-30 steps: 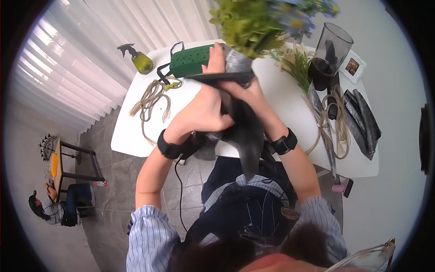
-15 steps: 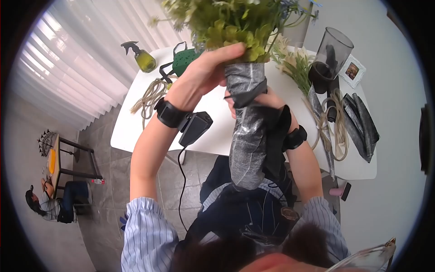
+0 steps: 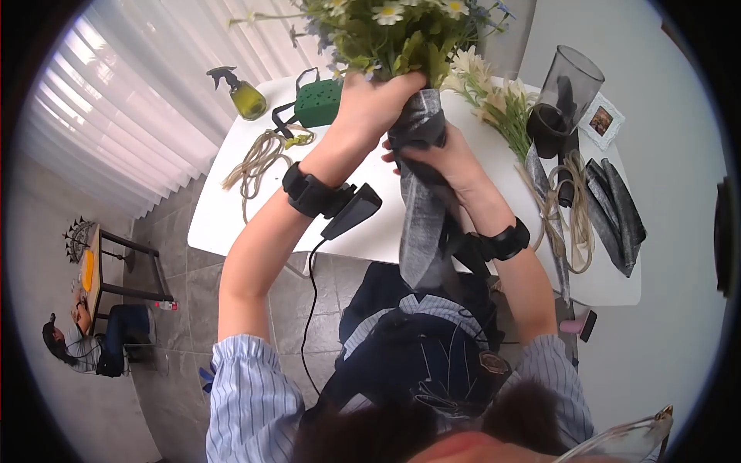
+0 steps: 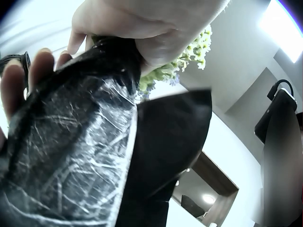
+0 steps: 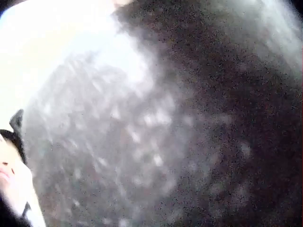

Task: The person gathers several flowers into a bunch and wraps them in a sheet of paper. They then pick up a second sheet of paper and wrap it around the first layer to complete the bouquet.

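A bouquet of artificial-looking flowers [image 3: 397,38], with white daisies and green leaves, is held up over the table in the head view. Crinkled black-and-silver wrapping [image 3: 423,224] covers its stem end and hangs down toward the apron. My left hand [image 3: 378,108] grips the neck of the bouquet just under the leaves. Lower down, my right hand [image 3: 448,160] holds the wrapping, its fingertips showing on the far side. In the left wrist view the crumpled wrapping [image 4: 75,146] fills much of the picture beneath the hand. Blurred wrapping nearly fills the right wrist view.
On the white table [image 3: 231,208] lie a green perforated bag [image 3: 319,104], a spray bottle [image 3: 247,100] and twine [image 3: 258,162]. To the right are pale lilies [image 3: 494,96], a clear vase [image 3: 575,81], a picture frame [image 3: 600,117] and dark rolled wrappings [image 3: 617,208]. A person sits at far left.
The bouquet came from a flatter hold across the table to hanging stem-down. Since half a second ago it shifted slightly up, the right hand moved up the wrapping and the left hand closed round the neck.
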A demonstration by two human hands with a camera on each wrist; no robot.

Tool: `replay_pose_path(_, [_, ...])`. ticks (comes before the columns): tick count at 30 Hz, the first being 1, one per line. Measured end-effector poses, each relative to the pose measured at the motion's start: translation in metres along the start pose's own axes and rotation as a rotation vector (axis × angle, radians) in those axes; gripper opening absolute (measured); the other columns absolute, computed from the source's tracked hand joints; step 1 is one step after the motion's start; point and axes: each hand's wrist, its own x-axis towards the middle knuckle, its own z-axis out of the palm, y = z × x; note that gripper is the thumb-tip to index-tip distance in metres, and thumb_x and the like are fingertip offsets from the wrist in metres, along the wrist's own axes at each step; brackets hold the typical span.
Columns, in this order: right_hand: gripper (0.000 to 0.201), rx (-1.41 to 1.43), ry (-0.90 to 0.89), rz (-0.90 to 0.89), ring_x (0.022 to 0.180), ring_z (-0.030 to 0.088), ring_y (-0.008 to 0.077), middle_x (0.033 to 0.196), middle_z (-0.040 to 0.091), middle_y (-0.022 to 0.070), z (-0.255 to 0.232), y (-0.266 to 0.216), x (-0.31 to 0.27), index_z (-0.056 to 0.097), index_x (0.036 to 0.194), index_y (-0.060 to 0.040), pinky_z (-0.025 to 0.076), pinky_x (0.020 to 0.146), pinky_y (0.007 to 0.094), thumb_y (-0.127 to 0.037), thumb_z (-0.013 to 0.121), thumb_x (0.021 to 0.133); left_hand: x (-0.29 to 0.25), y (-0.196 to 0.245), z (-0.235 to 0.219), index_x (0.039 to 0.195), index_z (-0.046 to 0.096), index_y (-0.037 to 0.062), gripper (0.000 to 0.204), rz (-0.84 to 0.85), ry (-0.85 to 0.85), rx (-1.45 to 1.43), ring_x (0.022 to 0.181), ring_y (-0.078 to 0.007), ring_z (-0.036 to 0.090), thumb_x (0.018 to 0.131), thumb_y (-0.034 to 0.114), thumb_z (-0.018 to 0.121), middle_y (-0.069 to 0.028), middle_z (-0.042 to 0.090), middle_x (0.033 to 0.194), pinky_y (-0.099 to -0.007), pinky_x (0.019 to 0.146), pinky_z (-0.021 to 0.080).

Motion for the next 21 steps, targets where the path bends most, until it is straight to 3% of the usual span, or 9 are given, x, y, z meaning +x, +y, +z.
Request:
replay_pose_path(4, [0.035,-0.049,0.187,-0.011,0.075,0.060,0.0126,0.084,0.063,0.0064,0.004,0.004,0.004,0.057,0.096,0.0036,0.049,0.069,0.0246,-0.007,0.072,0.067,-0.002,0.005,0.006,0.099,0.059,-0.0010,0.030,0.136,0.012,0.376,0.079,-0.0169,0.059,0.073,0.014,0.064,-0.0070,0.063,0.091,-0.0293,0.073,0.047])
replay_pose_path(6, [0.022,-0.022,0.187,-0.009,0.069,0.060,0.0144,0.076,0.062,0.0081,0.000,-0.001,-0.001,0.059,0.086,0.0016,0.049,0.063,0.0264,-0.009,0.069,0.070,-0.006,0.011,-0.003,0.104,0.057,-0.0003,0.034,0.092,-0.227,0.106,0.084,-0.0170,0.058,0.076,0.018,0.064,-0.0071,0.061,0.097,-0.0295,0.078,0.046])
replay_pose_path(9, [0.024,0.538,-0.288,0.193,0.061,0.058,0.0162,0.071,0.058,0.0090,-0.029,0.019,-0.004,0.056,0.089,0.0010,0.047,0.056,0.0270,-0.013,0.066,0.072,0.001,0.004,-0.029,0.125,0.039,0.0014,0.065,-0.130,-0.575,-0.375,0.109,-0.0188,0.049,0.075,0.027,0.070,-0.0098,0.049,0.121,-0.0332,0.092,0.039])
replay_pose_path(12, [0.037,0.765,-0.563,0.199,0.051,0.050,0.0158,0.066,0.050,0.0065,-0.012,0.020,-0.011,0.048,0.099,0.0002,0.042,0.050,0.0273,-0.023,0.064,0.074,0.008,-0.035,-0.030,0.129,0.033,0.0015,0.080,-0.213,-0.731,-0.611,0.116,-0.0224,0.043,0.069,0.037,0.073,-0.0109,0.046,0.124,-0.0373,0.096,0.037])
replay_pose_path(14, [0.044,0.835,-0.706,0.237,0.052,0.049,0.0162,0.068,0.049,0.0067,-0.006,0.022,-0.013,0.046,0.102,0.0001,0.041,0.051,0.0285,-0.032,0.061,0.076,0.006,-0.044,-0.029,0.128,0.035,-0.0017,0.075,-0.195,-0.807,-0.652,0.114,-0.0250,0.046,0.071,0.031,0.071,-0.0141,0.047,0.124,-0.0377,0.097,0.038])
replay_pose_path(16, [0.049,0.827,-0.693,0.236,0.053,0.049,0.0166,0.068,0.047,0.0053,-0.001,0.021,-0.019,0.043,0.098,-0.0014,0.042,0.053,0.0281,-0.037,0.066,0.071,0.002,-0.047,-0.025,0.125,0.037,-0.0052,0.063,-0.207,-0.828,-0.652,0.109,-0.0287,0.052,0.075,0.022,0.066,-0.0186,0.050,0.119,-0.0393,0.093,0.042])
replay_pose_path(18, [0.064,0.837,-0.625,0.256,0.058,0.051,0.0179,0.071,0.049,0.0065,-0.005,0.033,-0.022,0.042,0.103,0.0004,0.044,0.057,0.0288,-0.048,0.066,0.069,-0.009,-0.020,-0.014,0.122,0.041,-0.0062,0.065,-0.235,-0.716,-0.502,0.114,-0.0357,0.046,0.075,0.031,0.067,-0.0199,0.053,0.115,-0.0391,0.095,0.040])
replay_pose_path(20, [0.061,0.741,-0.379,0.240,0.062,0.054,0.0194,0.077,0.053,0.0103,0.000,0.013,-0.034,0.045,0.106,0.0023,0.046,0.061,0.0298,-0.046,0.063,0.073,-0.011,-0.015,-0.011,0.117,0.045,-0.0061,0.055,-0.247,-0.624,-0.410,0.113,-0.0387,0.047,0.079,0.029,0.064,-0.0195,0.055,0.111,-0.0379,0.088,0.046])
replay_pose_path(21, [0.060,0.690,-0.259,0.231,0.064,0.056,0.0201,0.080,0.055,0.0123,0.001,0.006,-0.038,0.047,0.107,0.0033,0.046,0.063,0.0302,-0.045,0.061,0.075,-0.010,-0.016,-0.010,0.114,0.048,-0.0055,0.048,-0.188,-0.537,-0.370,0.102,-0.0339,0.055,0.081,0.025,0.062,-0.0174,0.059,0.102,-0.0357,0.082,0.049])
